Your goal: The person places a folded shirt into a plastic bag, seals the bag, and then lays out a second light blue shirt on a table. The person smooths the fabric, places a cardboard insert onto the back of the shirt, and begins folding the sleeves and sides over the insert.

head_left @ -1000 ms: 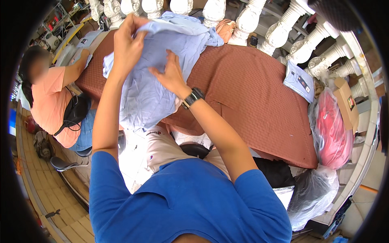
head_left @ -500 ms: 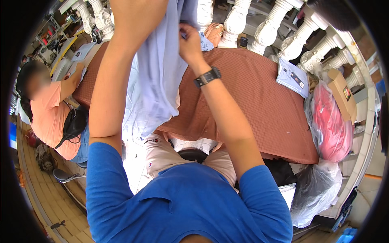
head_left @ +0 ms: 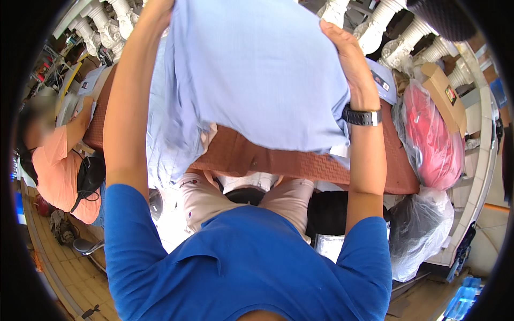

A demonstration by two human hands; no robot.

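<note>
A light blue shirt [head_left: 257, 80] hangs spread out between my raised hands, its lower hem above the brown-covered table [head_left: 257, 163]. My left hand [head_left: 160, 12] holds its upper left side; the top of the picture cuts off part of that hand. On the other side my right hand [head_left: 347, 53], with a black watch [head_left: 362, 116] at the wrist, grips the shirt's edge, fingers mostly behind the cloth. A small white label [head_left: 339, 151] shows near the lower right corner. More pale blue cloth [head_left: 160, 144] drapes over the table's left end.
A person in an orange top [head_left: 64, 171] works at the left. A folded blue shirt [head_left: 381, 83] lies at the table's right, near a bagged red bundle [head_left: 428, 139] and a cardboard box [head_left: 444, 99]. A clear plastic bag [head_left: 420, 232] stands below. White balusters [head_left: 369, 27] line the far side.
My hands have moved apart, the right one outward to the right. The shirt, bunched and hanging before, is now spread wide between them.
</note>
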